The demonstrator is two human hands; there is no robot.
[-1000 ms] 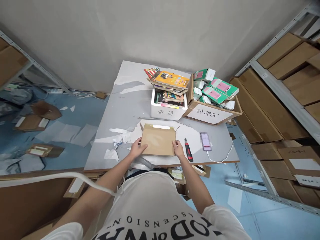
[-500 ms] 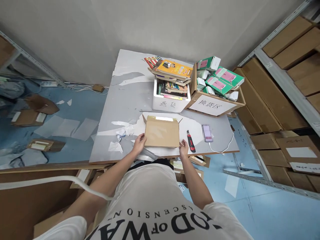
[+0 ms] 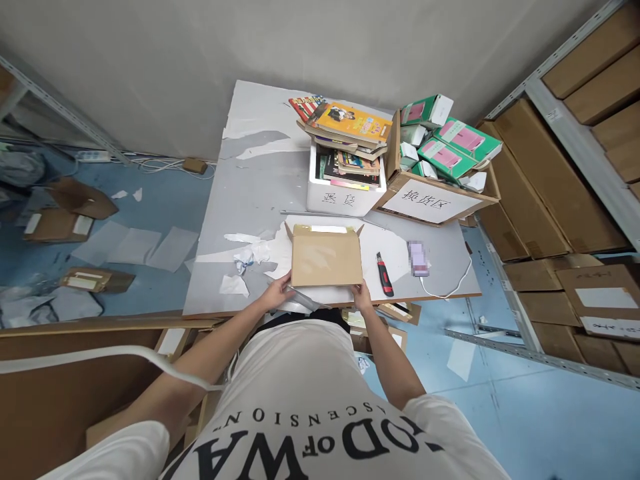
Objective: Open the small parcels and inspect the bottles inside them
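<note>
A small brown cardboard box (image 3: 326,259) sits near the table's front edge, its broad plain face up and small flaps sticking out at the far corners. Tape and a white strip run along its far edge. My left hand (image 3: 278,292) grips the near left corner, its fingertips partly hidden by the box. At the near right corner, my right hand (image 3: 361,297) has its fingers tucked against the lower edge. Right of the box lies a red and black utility knife (image 3: 385,275). A grey strip of plastic (image 3: 307,300) lies below the box, between my hands.
Behind the box stand a white bin (image 3: 345,200) of books and a carton (image 3: 440,210) of green boxes. A phone (image 3: 419,259) with a white cable lies right. Crumpled paper (image 3: 245,259) is at left. Shelves with cartons (image 3: 600,293) line the right side.
My hands have shifted from the sides of the box to its near corners, with the right fingers now against the lower edge. The view has tilted slightly.
</note>
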